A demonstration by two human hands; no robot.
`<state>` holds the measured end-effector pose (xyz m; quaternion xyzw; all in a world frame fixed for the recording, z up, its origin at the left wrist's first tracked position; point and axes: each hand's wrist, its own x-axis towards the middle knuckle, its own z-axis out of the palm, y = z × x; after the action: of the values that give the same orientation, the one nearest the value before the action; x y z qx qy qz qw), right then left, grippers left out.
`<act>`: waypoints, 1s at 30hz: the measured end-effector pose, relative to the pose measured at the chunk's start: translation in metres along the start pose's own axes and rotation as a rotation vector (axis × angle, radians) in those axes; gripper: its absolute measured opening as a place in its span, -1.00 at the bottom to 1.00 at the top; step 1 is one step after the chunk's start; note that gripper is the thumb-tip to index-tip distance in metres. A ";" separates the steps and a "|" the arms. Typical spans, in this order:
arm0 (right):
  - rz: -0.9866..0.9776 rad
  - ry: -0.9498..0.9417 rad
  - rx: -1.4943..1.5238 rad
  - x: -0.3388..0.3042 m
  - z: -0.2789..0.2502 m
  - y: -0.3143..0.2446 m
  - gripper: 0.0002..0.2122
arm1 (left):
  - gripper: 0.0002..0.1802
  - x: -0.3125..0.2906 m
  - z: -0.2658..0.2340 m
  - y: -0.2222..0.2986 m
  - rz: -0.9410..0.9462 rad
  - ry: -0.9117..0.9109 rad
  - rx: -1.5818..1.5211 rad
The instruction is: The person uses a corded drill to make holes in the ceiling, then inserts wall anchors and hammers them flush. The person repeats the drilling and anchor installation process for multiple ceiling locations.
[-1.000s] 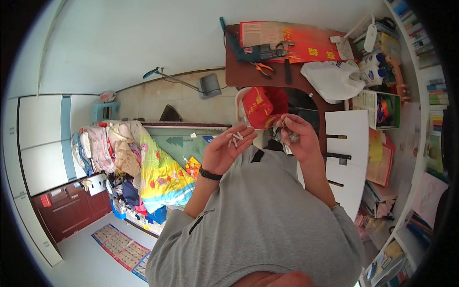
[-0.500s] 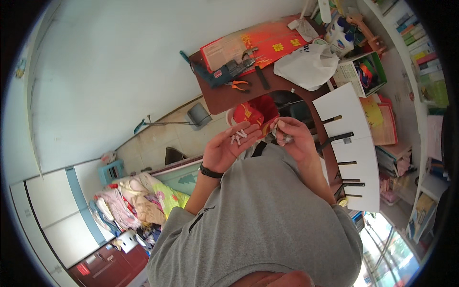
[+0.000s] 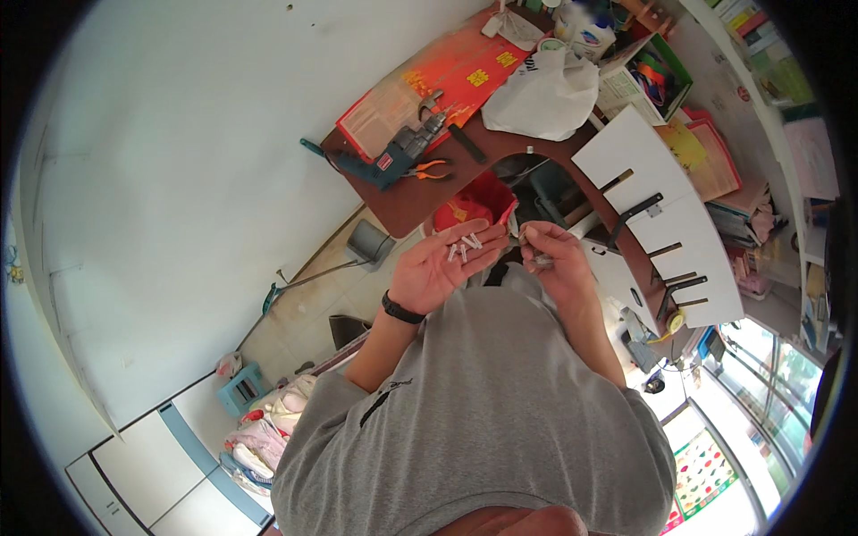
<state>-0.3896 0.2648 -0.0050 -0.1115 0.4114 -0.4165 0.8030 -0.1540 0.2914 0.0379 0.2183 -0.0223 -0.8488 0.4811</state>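
Observation:
My left hand [image 3: 436, 268] is held palm up in front of my body, fingers stretched out. Several small white plastic wall plugs [image 3: 464, 247] lie loose across its palm and fingers. Close by on the right, my right hand [image 3: 556, 255] is closed, thumb and fingertips pinched together. A crumpled, clear bit that looks like a small plastic bag [image 3: 542, 261] shows within its grip. What the pinching fingertips themselves hold is too small to make out. Both hands are apart, over the near side of the table's curved edge.
Ahead is a brown table [image 3: 393, 204] bearing a power drill [image 3: 393, 159], orange-handled pliers [image 3: 429, 169], a hammer [image 3: 431, 103] and a white plastic bag [image 3: 545, 96]. A red bag [image 3: 474, 204] stands below its edge. White panels with black brackets [image 3: 657, 214] are at right; a dustpan [image 3: 368, 243] lies left.
My view has turned, so the table and room have shifted in the picture. Both hands keep nearly the same pose, and the plugs still rest on my left palm.

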 end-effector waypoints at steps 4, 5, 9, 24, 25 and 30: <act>-0.042 0.056 0.005 -0.007 -0.013 -0.001 -0.85 | -0.43 0.014 -0.010 -0.012 0.001 0.043 0.074; -0.057 0.052 0.014 -0.006 -0.018 0.001 -0.85 | -0.46 0.016 -0.013 -0.015 -0.011 0.066 0.069; -0.061 0.097 0.006 0.001 -0.040 -0.002 -0.88 | -0.53 0.019 -0.018 -0.029 -0.047 0.142 0.099; 0.128 -0.156 -0.165 0.058 -0.036 0.008 -0.84 | -0.65 -0.025 -0.025 -0.046 0.253 0.367 0.151; 0.125 -0.169 -0.166 0.056 -0.035 0.007 -0.84 | -0.65 -0.026 -0.032 -0.046 0.253 0.349 0.147; 0.113 -0.147 -0.173 0.045 -0.047 -0.002 -0.85 | -0.63 -0.009 -0.025 -0.046 0.193 0.267 0.153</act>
<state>-0.4122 0.2369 -0.0591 -0.1871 0.3917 -0.3241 0.8406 -0.1779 0.3275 0.0070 0.3619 -0.0437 -0.7581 0.5408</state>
